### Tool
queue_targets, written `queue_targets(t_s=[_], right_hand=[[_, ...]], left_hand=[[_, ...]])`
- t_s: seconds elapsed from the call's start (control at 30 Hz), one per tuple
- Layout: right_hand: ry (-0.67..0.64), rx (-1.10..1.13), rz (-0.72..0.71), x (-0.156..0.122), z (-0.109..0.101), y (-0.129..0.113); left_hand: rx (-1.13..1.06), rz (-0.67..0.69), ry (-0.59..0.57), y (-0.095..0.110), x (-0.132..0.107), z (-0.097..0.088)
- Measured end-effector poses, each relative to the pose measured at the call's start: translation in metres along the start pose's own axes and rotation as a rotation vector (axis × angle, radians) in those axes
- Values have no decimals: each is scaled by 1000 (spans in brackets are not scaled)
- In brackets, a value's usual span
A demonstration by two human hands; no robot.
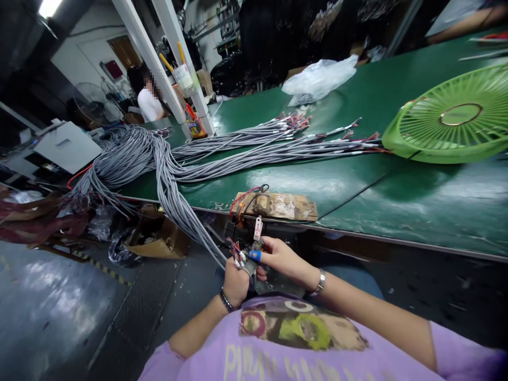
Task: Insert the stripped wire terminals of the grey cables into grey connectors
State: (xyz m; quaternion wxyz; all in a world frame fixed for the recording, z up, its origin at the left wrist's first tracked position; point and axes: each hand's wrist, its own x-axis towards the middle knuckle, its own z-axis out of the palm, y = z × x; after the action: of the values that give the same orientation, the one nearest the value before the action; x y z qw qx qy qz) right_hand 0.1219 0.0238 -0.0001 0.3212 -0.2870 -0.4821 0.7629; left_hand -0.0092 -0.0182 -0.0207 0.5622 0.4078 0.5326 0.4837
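My left hand (235, 283) is closed around the end of a grey cable (186, 219) that hangs down from the green table (416, 206); thin coloured wire tips stick up above the fist. My right hand (278, 256), with a blue cot on one fingertip, pinches at those wire tips right beside the left hand. Both hands sit just below the table's front edge, under a worn wooden block (278, 205) with red and black wires and a small pink tag. A large bundle of grey cables (254, 148) lies across the table.
A green fan grille (452, 119) rests at the right of the table, a clear plastic bag (319, 78) at the back. White posts (166, 58) rise at the table's left end. Another person (150, 100) sits far left. Cardboard boxes (159, 241) lie on the floor.
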Motion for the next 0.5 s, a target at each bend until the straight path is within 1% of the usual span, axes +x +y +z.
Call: queue_targets(t_s=[0.13, 0.37, 0.5], right_hand=[[30, -16, 28, 0, 1, 2], [63, 41, 5, -3, 3, 2], [25, 49, 4, -3, 0, 4]], left_hand=[[67, -10, -7, -2, -1, -1], [47, 14, -7, -3, -2, 1], [52, 22, 6, -4, -1, 1]])
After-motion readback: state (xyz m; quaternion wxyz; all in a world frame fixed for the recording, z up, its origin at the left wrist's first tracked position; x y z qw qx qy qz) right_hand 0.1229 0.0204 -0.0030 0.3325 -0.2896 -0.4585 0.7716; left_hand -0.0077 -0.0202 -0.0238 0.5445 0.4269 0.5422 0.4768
